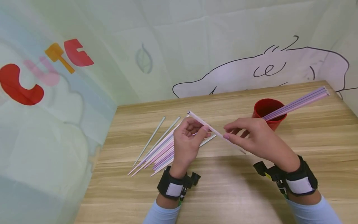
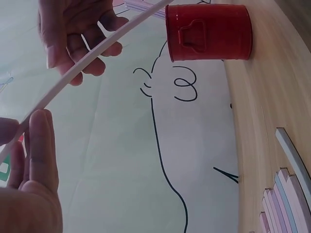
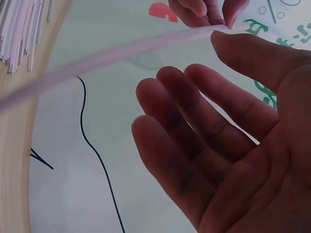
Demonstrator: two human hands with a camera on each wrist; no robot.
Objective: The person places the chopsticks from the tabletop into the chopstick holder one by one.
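A long, thin, pale pink straw [image 1: 215, 132] is pinched between the thumb and fingers of my left hand [image 1: 186, 141], above the table. It slants down to the right in the head view. My right hand [image 1: 255, 133] is beside its lower part, thumb tip at or very near the straw, fingers apart and loosely bent in the right wrist view. Left of and behind my left hand lies a loose pile of pink, purple and grey-green straws [image 1: 162, 152], partly hidden by that hand. Behind my right hand stands a red cup [image 1: 274, 125] holding a leaning bundle of purple and pink straws [image 1: 300, 102].
The wooden table [image 1: 212, 189] meets a printed cloth backdrop [image 1: 179, 56] at its back and left edges. A grey-green straw [image 1: 149, 140] lies apart at the pile's left side. The cup's handle [image 2: 194, 36] shows in the left wrist view.
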